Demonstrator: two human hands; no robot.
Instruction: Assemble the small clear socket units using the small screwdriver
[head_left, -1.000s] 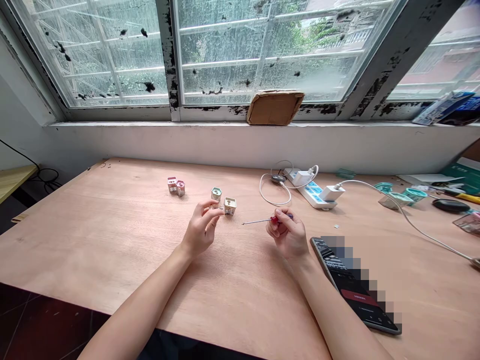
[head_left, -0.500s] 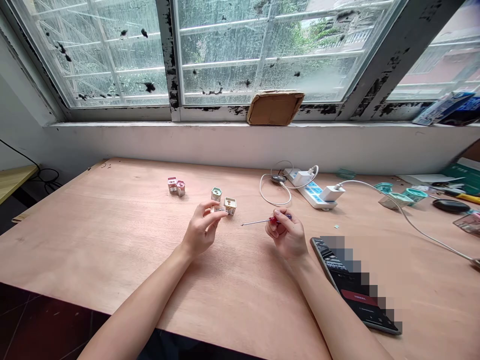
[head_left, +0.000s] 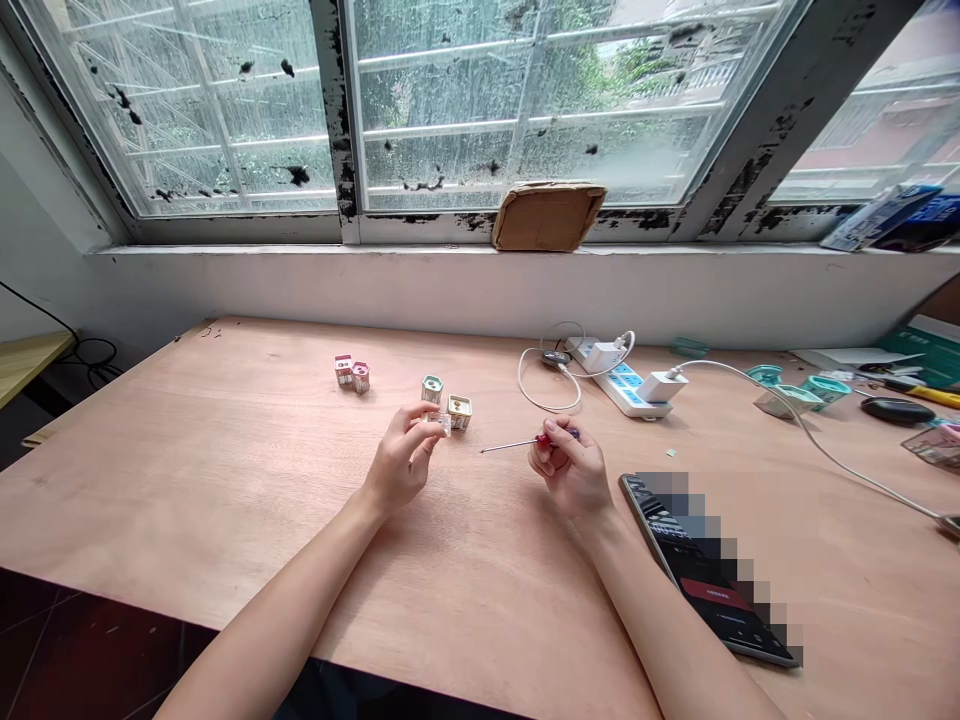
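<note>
My left hand [head_left: 405, 462] is closed, thumb and fingers pinching a small clear plastic piece [head_left: 441, 424]; its far side is partly covered by my fingers. Right behind that piece stand a small container with a green rim [head_left: 432, 388] and another with a cream rim [head_left: 460, 411]. In my closed right hand [head_left: 574, 470] is a screwdriver [head_left: 510, 445] with a red and blue handle, its thin shaft pointing left toward the clear piece but apart from it. Farther left on the wooden table [head_left: 225, 480] sit two small pink-rimmed containers [head_left: 352, 374], side by side.
A phone [head_left: 705, 570] lies beside my right forearm. Behind it are a power strip [head_left: 630, 390] with white chargers and a looping cable. Teal-rimmed containers [head_left: 795, 396], a dark mouse-like object [head_left: 897, 410] and other items crowd the right end. Cardboard [head_left: 549, 218] leans against the window.
My left fingers shift slightly right, then back, and the clear piece shows more plainly between them. The screwdriver tip drifts a little left. The standing containers stay put.
</note>
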